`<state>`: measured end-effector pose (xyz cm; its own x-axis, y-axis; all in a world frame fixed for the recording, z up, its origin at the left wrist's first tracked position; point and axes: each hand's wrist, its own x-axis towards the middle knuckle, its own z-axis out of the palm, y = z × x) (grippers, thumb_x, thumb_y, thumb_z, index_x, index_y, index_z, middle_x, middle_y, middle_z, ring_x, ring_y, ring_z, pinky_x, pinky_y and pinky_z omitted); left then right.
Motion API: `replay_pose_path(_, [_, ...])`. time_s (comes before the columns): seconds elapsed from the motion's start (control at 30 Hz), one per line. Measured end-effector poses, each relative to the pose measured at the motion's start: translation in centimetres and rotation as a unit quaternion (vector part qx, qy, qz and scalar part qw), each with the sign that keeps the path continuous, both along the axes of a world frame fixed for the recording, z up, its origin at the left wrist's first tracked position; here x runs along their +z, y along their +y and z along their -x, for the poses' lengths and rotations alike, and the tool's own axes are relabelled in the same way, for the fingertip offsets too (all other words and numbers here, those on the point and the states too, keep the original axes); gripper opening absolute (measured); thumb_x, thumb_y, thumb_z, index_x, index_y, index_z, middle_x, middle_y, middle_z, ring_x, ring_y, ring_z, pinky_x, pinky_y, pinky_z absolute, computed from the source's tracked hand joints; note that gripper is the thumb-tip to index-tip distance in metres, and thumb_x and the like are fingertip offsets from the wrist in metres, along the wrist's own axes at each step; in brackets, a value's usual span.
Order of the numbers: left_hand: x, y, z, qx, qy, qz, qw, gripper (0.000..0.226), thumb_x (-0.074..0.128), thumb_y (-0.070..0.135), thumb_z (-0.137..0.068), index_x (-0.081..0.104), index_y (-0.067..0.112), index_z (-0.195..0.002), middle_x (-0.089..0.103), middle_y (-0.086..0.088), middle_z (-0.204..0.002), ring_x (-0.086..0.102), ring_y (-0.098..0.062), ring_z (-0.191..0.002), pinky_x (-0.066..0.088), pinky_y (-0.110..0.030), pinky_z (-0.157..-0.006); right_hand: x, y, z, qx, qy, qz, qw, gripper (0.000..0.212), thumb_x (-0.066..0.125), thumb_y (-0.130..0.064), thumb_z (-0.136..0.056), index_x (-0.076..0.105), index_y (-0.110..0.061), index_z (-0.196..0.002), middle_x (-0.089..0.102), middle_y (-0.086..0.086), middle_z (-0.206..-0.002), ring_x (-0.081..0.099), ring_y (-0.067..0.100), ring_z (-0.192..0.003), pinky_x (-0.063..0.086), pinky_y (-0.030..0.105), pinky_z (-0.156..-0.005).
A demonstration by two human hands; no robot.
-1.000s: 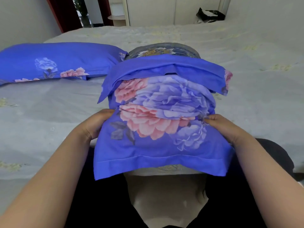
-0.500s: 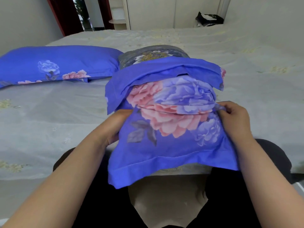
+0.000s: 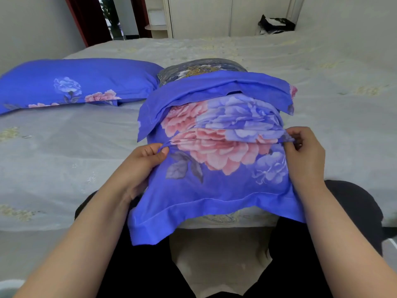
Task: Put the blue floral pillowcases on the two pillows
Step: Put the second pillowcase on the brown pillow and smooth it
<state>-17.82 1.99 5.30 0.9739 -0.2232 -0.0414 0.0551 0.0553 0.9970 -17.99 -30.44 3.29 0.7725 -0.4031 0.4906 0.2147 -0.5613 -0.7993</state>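
While the left hand (image 3: 148, 155) and right hand (image 3: 305, 153) each pinch a fold at the sides of the pillowcase (image 3: 214, 168), half on its pillow (image 3: 199, 68) at the bed's near edge (image 3: 64, 220), the thin cloth looks soft, light and easy to bunch.

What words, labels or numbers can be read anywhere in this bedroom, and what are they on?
None can be read.
The pillowcase being pulled on: printed flowers only, no lettering.
The finished pillow: flowers only.
The half-covered pillow: a dark floral pattern, no words.
The black bag by the wall: too small and blurred to tell whether it bears any print.
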Motion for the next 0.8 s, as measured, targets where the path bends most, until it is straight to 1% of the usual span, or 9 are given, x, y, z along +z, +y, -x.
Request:
replay_pose_path(0.13, [0.1,-1.0,0.1,-0.006,0.048,-0.045,0.998,0.064,0.039,0.005,-0.096,0.07,0.019,-0.042,0.064,0.003,-0.048,0.06,-0.002,-0.042,0.046,-0.011,-0.045,-0.2,-0.4,-0.1,0.048,0.001,-0.011,0.999,0.008,0.056,-0.012,-0.09,0.061,-0.018,-0.089,0.061,-0.018,-0.077,0.053,-0.006,-0.068,0.038,0.006,-0.065])
replay_pose_path(0.27, [0.2,0.2,-0.1,-0.016,0.035,-0.078,0.996,0.017,0.073,0.034,-0.07,0.076,0.018,-0.07,0.071,-0.003,-0.07,0.065,-0.012,-0.06,0.05,-0.021,-0.061,0.5,-1.5,-0.3,0.212,0.131,-0.127,0.96,0.023,0.057,-0.001,-0.09,0.066,-0.02,-0.079,0.065,-0.017,-0.062,0.054,-0.006,-0.057,0.043,0.007,-0.06])
replay_pose_path(0.33, [0.4,1.0,-0.3,-0.002,-0.036,-0.139,0.99,0.037,0.074,0.045,-0.065,0.07,0.013,-0.082,0.068,0.0,-0.079,0.061,-0.014,-0.072,0.047,-0.026,-0.069,1.0,-1.5,-0.2,0.228,0.131,-0.078,0.962,0.022,0.063,-0.006,-0.084,0.065,-0.027,-0.079,0.064,-0.015,-0.071,0.054,-0.007,-0.062,0.042,0.008,-0.064])
replay_pose_path(0.37, [0.5,1.0,-0.6,0.039,-0.117,-0.173,0.977,0.03,0.072,0.04,-0.071,0.065,0.015,-0.086,0.065,0.006,-0.08,0.058,-0.01,-0.074,0.045,-0.023,-0.071,1.3,-1.2,-0.1,0.206,0.093,-0.021,0.974,0.016,0.064,-0.013,-0.081,0.062,-0.029,-0.085,0.06,-0.015,-0.082,0.053,-0.008,-0.071,0.04,0.008,-0.07])
replay_pose_path(0.47, [2.1,-0.8,-0.5,0.17,-0.299,-0.274,0.898,0.022,0.066,0.015,-0.085,0.062,0.028,-0.103,0.062,0.016,-0.091,0.055,0.002,-0.076,0.044,-0.012,-0.072,2.6,1.5,-0.1,0.16,-0.063,0.152,0.973,0.023,0.063,-0.023,-0.082,0.063,-0.017,-0.103,0.05,-0.008,-0.099,0.049,-0.004,-0.096,0.035,0.008,-0.087])
replay_pose_path(0.57, [2.9,-3.4,0.0,0.186,-0.337,-0.375,0.844,0.007,0.061,0.022,-0.089,0.064,0.027,-0.085,0.066,0.008,-0.085,0.059,-0.01,-0.078,0.044,-0.023,-0.07,3.5,4.5,-0.7,0.164,-0.027,0.175,0.97,0.015,0.056,-0.029,-0.087,0.067,-0.018,-0.089,0.057,-0.009,-0.082,0.051,0.002,-0.079,0.037,0.017,-0.072])
replay_pose_path(0.63, [3.0,-5.1,-0.1,0.206,-0.313,-0.44,0.816,0.02,0.049,0.027,-0.095,0.055,0.019,-0.078,0.064,-0.005,-0.079,0.058,-0.029,-0.079,0.035,-0.032,-0.064,4.0,5.5,-1.4,0.207,0.048,0.132,0.968,0.025,0.06,-0.032,-0.088,0.062,-0.012,-0.074,0.052,-0.009,-0.063,0.046,0.004,-0.06,0.036,0.026,-0.06])
replay_pose_path(0.73, [3.6,-5.7,0.2,0.152,-0.257,-0.402,0.866,0.033,0.046,0.046,-0.092,0.048,0.02,-0.073,0.058,0.005,-0.068,0.055,-0.021,-0.072,0.033,-0.033,-0.06,5.4,5.4,-2.4,0.255,0.121,0.014,0.959,0.047,0.072,-0.031,-0.082,0.042,-0.011,-0.052,0.029,-0.01,-0.043,0.024,0.005,-0.043,0.023,0.021,-0.042])
replay_pose_path(0.8, [3.6,-5.3,0.3,0.083,-0.244,-0.442,0.859,0.032,0.059,0.053,-0.081,0.055,0.023,-0.074,0.059,0.008,-0.067,0.055,-0.009,-0.066,0.041,-0.028,-0.062,5.8,4.5,-2.7,0.241,0.154,-0.022,0.958,0.053,0.074,-0.033,-0.078,0.034,-0.017,-0.048,0.022,-0.009,-0.041,0.018,0.007,-0.042,0.017,0.021,-0.039])
